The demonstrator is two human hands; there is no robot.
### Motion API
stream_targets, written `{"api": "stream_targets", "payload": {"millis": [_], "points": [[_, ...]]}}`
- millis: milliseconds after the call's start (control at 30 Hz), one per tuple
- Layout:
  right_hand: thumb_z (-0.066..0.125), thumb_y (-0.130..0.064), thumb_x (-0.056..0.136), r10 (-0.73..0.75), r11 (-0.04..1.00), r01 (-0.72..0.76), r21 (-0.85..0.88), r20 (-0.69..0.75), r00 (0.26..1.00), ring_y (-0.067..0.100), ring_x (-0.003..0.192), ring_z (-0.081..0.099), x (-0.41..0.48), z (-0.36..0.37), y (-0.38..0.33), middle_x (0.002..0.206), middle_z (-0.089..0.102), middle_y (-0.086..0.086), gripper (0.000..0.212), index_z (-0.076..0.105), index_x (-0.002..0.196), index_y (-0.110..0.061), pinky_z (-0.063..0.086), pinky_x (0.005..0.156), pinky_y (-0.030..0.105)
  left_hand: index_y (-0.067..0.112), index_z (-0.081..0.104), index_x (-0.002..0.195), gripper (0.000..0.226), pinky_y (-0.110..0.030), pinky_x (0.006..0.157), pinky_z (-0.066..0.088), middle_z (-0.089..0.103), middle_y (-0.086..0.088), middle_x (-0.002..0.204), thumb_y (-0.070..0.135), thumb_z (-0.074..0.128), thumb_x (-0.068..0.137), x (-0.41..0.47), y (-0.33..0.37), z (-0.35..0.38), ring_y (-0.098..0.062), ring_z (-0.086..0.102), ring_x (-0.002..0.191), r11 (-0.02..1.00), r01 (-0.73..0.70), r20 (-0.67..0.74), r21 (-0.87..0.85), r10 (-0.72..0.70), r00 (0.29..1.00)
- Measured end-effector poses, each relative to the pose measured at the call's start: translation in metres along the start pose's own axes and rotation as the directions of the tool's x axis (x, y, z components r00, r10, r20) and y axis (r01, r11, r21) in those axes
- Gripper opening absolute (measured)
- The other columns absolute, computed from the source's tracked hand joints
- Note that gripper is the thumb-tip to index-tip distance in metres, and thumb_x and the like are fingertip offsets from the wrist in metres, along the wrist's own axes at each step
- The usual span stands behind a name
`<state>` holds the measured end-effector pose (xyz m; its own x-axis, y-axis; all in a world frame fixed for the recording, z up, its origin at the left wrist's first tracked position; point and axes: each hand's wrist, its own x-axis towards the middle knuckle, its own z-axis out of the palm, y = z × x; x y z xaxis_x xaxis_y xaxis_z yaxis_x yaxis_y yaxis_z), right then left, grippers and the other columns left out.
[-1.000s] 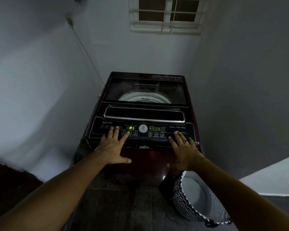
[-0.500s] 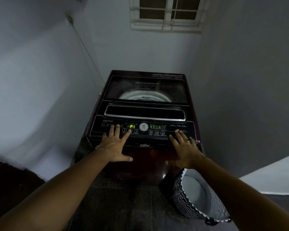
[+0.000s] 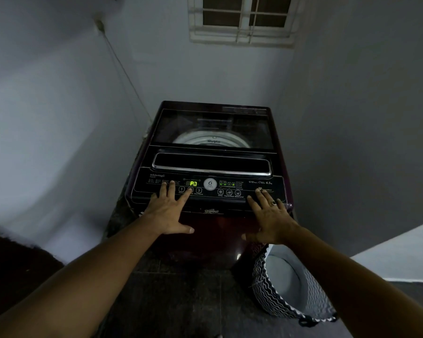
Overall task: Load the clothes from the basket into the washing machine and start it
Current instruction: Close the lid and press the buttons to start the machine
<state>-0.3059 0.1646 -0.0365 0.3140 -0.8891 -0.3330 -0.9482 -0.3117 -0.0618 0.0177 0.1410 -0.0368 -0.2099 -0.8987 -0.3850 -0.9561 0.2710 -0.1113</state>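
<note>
Washing machine (image 3: 211, 164) panel (lit) under both flat hands.

both arms stretched straight out ahead, palms down. left hand (image 3: 167, 212) is flat, fingers straight and spread, thumb sticking inward. right hand (image 3: 270, 217) same deal, fingers splayed, thumb pointing in toward the other one.

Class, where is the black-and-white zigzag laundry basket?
Head view, lower right: the black-and-white zigzag laundry basket stands beside the front right corner of the maroon washing machine.
</note>
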Motion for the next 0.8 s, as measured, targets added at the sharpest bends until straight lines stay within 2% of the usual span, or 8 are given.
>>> {"api": "stream_targets", "payload": {"millis": [133,433,633,800], "points": [[0.052,-0.090,0.070,0.005,1.000,-0.005,-0.002,-0.002,1.000,0.034,0.154,-0.018,-0.0002,0.0004,-0.0002,0.166,-0.019,0.016,0.131,-0.008,0.161,-0.018,0.003,0.121,0.062,0.033,-0.023,0.155,0.135,-0.062,0.120,0.017,-0.022,-0.024,0.163,0.094,0.054,0.062,-0.0007,-0.0014,0.0046,-0.045,-0.012,0.152,0.999,-0.009,-0.013,0.032,0.009,1.000],[0.050,-0.092,0.070,0.006,1.000,-0.006,-0.012,-0.001,1.000,0.034,0.154,-0.018,0.0005,0.0010,-0.0019,0.166,-0.019,0.017,0.132,-0.008,0.161,-0.017,0.003,0.121,0.063,0.033,-0.015,0.157,0.132,-0.063,0.119,0.021,-0.016,-0.025,0.164,0.087,0.062,0.065,0.0012,-0.0002,0.0032,-0.046,-0.007,0.152,1.000,-0.014,-0.040,-0.007,0.013,0.999],[0.052,-0.091,0.069,0.007,1.000,-0.007,0.000,0.014,1.000,0.034,0.154,-0.019,0.0002,-0.0008,-0.0017,0.166,-0.020,0.016,0.132,-0.009,0.161,-0.018,0.003,0.122,0.063,0.033,-0.023,0.155,0.135,-0.062,0.121,0.017,-0.023,-0.024,0.163,0.090,0.059,0.065,-0.0021,-0.0002,0.0069,-0.045,-0.013,0.152,0.999,-0.010,-0.032,0.031,0.011,0.999],[0.053,-0.090,0.070,0.000,1.000,0.000,0.003,0.014,1.000,0.034,0.154,-0.018,-0.0012,-0.0019,-0.0019,0.166,-0.020,0.016,0.132,-0.008,0.161,-0.018,0.002,0.121,0.062,0.033,-0.022,0.156,0.134,-0.062,0.120,0.017,-0.022,-0.025,0.163,0.088,0.060,0.066,-0.0018,0.0014,0.0064,-0.046,-0.012,0.152,1.000,-0.003,-0.025,0.018,0.003,1.000]]}}
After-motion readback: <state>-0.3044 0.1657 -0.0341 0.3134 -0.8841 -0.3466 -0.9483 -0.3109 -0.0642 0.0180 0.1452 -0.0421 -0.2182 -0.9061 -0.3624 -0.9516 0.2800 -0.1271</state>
